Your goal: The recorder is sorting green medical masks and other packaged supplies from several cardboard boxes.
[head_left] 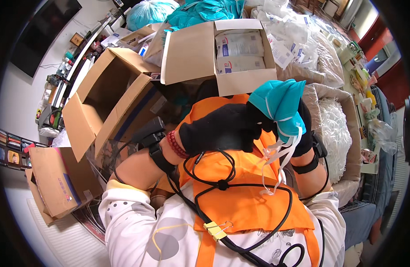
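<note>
A brown cardboard box gapes left of the open packet carton. Before that carton's right corner, the black-gloved right hand has its grip around teal face masks, white ear loops dangling; the left hand's grip meets them, how firmly I cannot tell.

1 close fisheye head view, straight downward

Teal masks in the right hand around 2 o'clock, left hand right beside, open brown box at 10 lol.
</note>
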### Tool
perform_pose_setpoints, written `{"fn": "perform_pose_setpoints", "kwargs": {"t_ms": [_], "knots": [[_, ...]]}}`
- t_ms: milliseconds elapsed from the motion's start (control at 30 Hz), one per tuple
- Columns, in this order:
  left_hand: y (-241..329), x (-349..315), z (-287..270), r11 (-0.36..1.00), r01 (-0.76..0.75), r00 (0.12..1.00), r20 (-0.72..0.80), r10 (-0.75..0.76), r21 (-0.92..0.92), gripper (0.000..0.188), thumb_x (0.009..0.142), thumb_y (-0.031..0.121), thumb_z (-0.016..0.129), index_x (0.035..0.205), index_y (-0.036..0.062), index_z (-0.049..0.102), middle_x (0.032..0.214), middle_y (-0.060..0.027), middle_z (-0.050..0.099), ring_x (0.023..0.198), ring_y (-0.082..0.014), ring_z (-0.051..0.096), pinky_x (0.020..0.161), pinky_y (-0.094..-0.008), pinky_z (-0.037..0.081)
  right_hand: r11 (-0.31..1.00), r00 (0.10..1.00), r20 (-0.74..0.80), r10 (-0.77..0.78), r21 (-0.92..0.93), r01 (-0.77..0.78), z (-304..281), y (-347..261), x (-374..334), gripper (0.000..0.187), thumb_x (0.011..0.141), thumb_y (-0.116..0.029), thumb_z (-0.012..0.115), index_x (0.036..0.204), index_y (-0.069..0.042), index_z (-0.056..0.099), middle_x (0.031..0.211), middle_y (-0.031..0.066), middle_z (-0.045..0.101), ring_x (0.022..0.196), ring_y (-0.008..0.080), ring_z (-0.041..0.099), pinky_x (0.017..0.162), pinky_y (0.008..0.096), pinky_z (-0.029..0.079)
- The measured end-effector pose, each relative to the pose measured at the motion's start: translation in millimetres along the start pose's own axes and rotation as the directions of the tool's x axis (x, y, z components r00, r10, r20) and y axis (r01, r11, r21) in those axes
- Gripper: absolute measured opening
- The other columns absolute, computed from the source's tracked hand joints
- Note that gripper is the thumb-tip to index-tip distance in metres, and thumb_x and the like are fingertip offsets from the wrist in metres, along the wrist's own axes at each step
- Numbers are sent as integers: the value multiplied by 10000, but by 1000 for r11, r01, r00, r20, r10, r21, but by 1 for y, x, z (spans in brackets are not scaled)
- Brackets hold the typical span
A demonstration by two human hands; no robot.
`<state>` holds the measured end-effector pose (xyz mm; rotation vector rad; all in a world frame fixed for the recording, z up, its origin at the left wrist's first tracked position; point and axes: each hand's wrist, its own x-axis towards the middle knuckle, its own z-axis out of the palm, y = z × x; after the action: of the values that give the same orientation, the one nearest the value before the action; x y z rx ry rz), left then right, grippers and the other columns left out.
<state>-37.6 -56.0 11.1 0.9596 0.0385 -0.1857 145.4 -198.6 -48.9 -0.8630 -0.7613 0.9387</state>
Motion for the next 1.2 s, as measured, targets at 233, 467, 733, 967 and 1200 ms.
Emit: {"fn": "perform_pose_setpoints", "kwargs": {"t_ms": [233, 467, 733, 967, 1200], "knots": [[-21, 5, -1, 997, -76, 993, -95, 74, -18, 236, 975, 236, 541, 1068, 22, 573, 847, -58, 620, 715, -156, 646, 570, -289, 550, 940, 954, 291, -68, 338, -35, 30, -28, 8, 552, 1013, -425, 386, 1357, 5, 422, 1323, 233, 517, 1194, 345, 529, 1031, 431, 422], [-17, 5, 4, 996, -25, 996, -85, 18, -89, 300, 951, 184, 561, 1172, -9, 497, 835, -85, 614, 702, -192, 660, 562, -339, 578, 988, 984, 98, -151, 25, 150, 22, -1, -4, 507, 1031, -375, 364, 1381, -10, 401, 1372, 203, 484, 1265, 338, 480, 1098, 435, 361], [-27, 8, -6, 990, -91, 988, -134, 77, -103, 249, 969, 162, 544, 1153, -4, 525, 847, -32, 605, 737, -133, 641, 625, -269, 536, 869, 997, 53, 53, 490, -72, 29, -10, 3, 433, 1031, -325, 383, 1343, -31, 441, 1315, 170, 528, 1194, 312, 537, 1048, 427, 429], [-21, 11, -19, 50, -481, 750, 381, 541, 876, 219, 968, 133, 566, 1146, 6, 578, 901, -12, 621, 765, -63, 605, 675, -233, 494, 993, 996, -57, -66, 95, 71, 32, -9, 0, 406, 1039, -310, 369, 1323, -31, 451, 1255, 141, 557, 1137, 260, 571, 1006, 374, 459], [-3, 0, 6, 821, -104, 970, -126, 209, 561, 515, 728, 206, 762, 1152, 15, 541, 1003, -93, 574, 919, -269, 590, 796, -342, 500, 937, 990, -100, 103, 343, -63, 19, 7, -3, 449, 1018, -383, 421, 1323, -55, 460, 1183, 114, 601, 1046, 239, 615, 903, 355, 519]]}}
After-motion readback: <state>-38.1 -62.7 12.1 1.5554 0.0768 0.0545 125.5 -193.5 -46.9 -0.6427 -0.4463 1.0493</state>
